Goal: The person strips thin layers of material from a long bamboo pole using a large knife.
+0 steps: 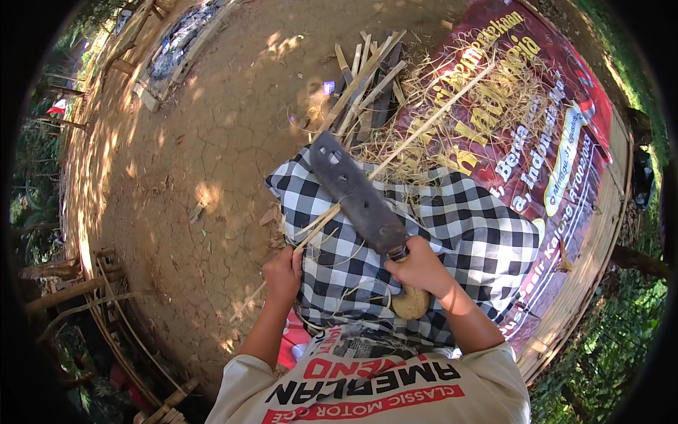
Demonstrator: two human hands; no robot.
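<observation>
Pale and thin, the split strip [432, 121] runs slantwise from the lower left, over the checked cloth [487, 233] in the person's lap, toward the upper right, where its far part lies above scattered shavings [508, 74]. The left hand [284, 274] is closed on it near its lower end, thumb pressed to the fingers. The right hand [424, 272] is wrapped round the handle of a dark, broad-bladed knife [359, 201] that has holes along its blade; the handle ends in a rounded wooden knob. The blade crosses over the strip and hides a stretch of it, so whether it is one unbroken piece there cannot be told. Just left of the blade, the strip looks frayed into slivers.

At the upper left, a low timber frame [147, 97] holds grey, ash-like matter [185, 42]. Beyond the lap, a loose pile of slats [371, 81] lies on cracked brown earth [219, 134], close to the blade's tip. To its right, a maroon banner [565, 148] is spread out, partly covered by the shavings. Bamboo slatting [600, 265] borders the banner on the right, with greenery [614, 353] outside it.
</observation>
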